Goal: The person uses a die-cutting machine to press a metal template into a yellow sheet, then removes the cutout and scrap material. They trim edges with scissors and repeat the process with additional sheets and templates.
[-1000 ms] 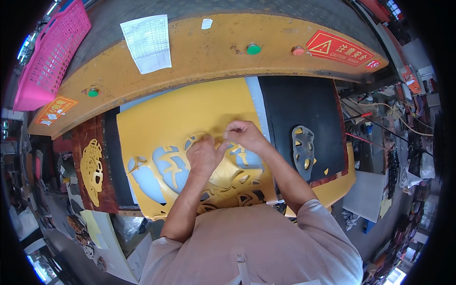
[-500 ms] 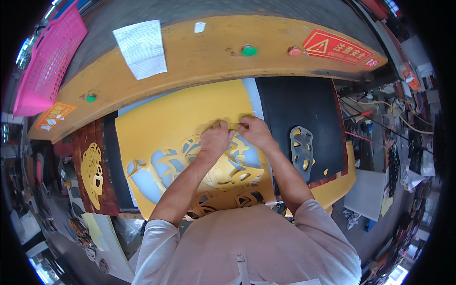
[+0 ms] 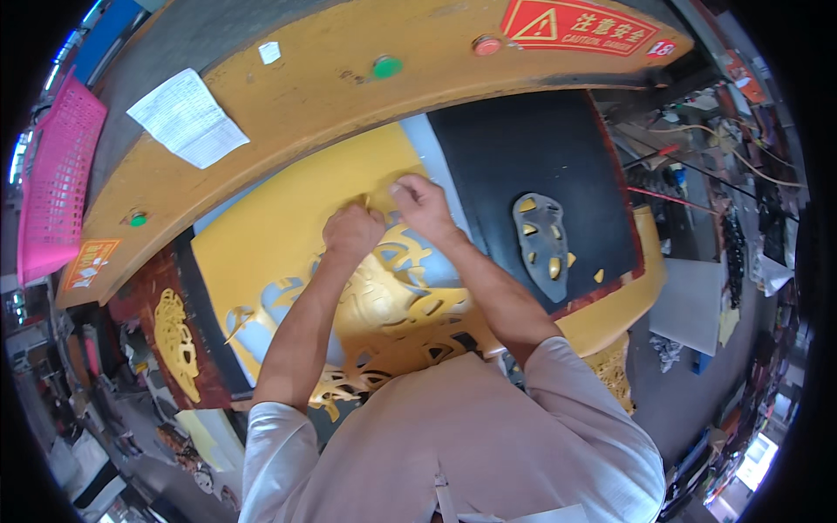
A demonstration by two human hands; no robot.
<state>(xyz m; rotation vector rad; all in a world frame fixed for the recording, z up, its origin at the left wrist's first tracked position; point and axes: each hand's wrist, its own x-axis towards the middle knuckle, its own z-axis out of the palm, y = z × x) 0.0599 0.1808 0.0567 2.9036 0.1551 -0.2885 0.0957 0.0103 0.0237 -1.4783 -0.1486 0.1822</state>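
Note:
A yellow sheet (image 3: 292,196) lies over a pale blue-white board. Its near part is a web of cut-out holes (image 3: 379,292) that buckles up and droops toward my body. My left hand (image 3: 355,228) is closed at the inner edge of this web, with a bit of yellow material showing by its fingers. Close beside it on the right, my right hand (image 3: 425,209) is curled shut; what its fingertips hold is hidden. On the black mat to the right lies a grey, elongated cutting die (image 3: 542,244) with yellow bits in its openings.
An orange machine beam (image 3: 323,87) with green (image 3: 387,66) and red (image 3: 486,45) buttons spans the far side. Yellow openwork cut-outs (image 3: 177,340) lie at the left. A pink basket (image 3: 61,174) stands far left. More yellow sheet (image 3: 623,305) hangs at the right edge.
The view has turned and shifted. Both hands have drawn the cut web upward and toward me; it now buckles more, and its left end has come up off the board.

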